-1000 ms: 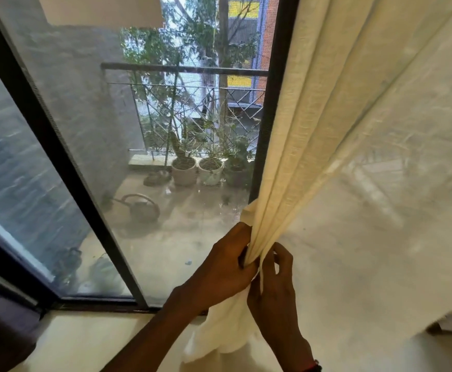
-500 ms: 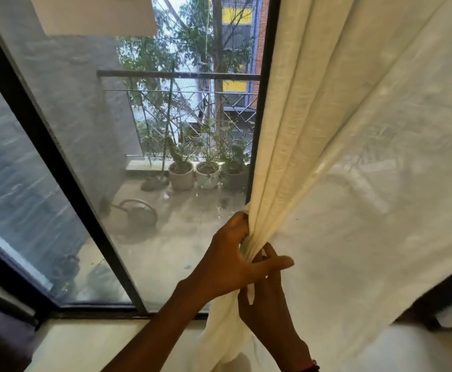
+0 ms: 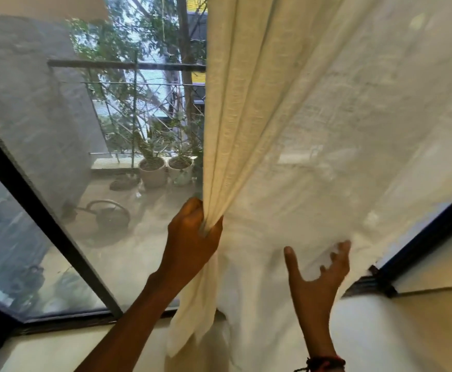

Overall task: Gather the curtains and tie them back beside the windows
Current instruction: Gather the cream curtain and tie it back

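Head view. Cream curtain (image 3: 286,116), sheer, over the right part of the window (image 3: 45,210), left edge bunched into upright folds. Left grip (image 3: 192,237): fingers curled tight round those folds, pinching the bundle low down, loose tail of cloth drooping below the fist to the sill. Right grip (image 3: 316,272): spread wide, thumb out, fingertips (image 3: 345,245) against the flat cloth well to the right of the bundle, holding nothing; somewhat blurred. Dark band (image 3: 324,362) at that wrist. Behind the glass, left of the cloth: balcony with rail (image 3: 125,65), two pots (image 3: 152,170) side by side against it, watering can (image 3: 109,214) nearer the pane.
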